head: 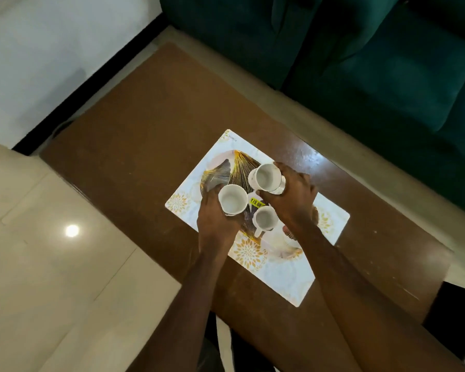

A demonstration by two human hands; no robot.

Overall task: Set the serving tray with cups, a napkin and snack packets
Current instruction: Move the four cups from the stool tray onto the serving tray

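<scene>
Basically one head view, looking steeply down. Dark green sofa (373, 63) fills the upper right of the frame; pale glossy floor tiles (51, 264) fill the lower left, with a bright light reflection on them. White wall (51, 49) upper left, black skirting strip along its base.

Brown wooden table (134, 124) runs diagonally from upper centre to lower right. Its surface is scuffed, with a glare patch near the sofa-side edge.

Serving tray (287, 275) lies flat on the table just right of frame centre, rotated to match the table's diagonal. White rectangle, gold floral corners, fanned gold-and-grey motif in the middle, yellow price sticker (256, 202) near its centre.

Both forearms enter from the bottom edge and meet over the tray.

Left hand (216, 224) is wrapped around a white cup (232, 198), mouth up, empty, held over the tray's left-centre part. Cannot tell whether its base touches the tray.

Right hand (293, 200) is closed around a second white cup (265, 178), also mouth up and empty, at the upper-centre part of the tray. A further rim seems to show under it, possibly a nested cup; too blurred to confirm.

Third white cup (265, 218) stands on the tray between the two wrists, just below the sticker, handle pointing toward the bottom of the frame, no hand on it.

Small ribbed pale item partly hidden under the right wrist; unclear what it is.
</scene>
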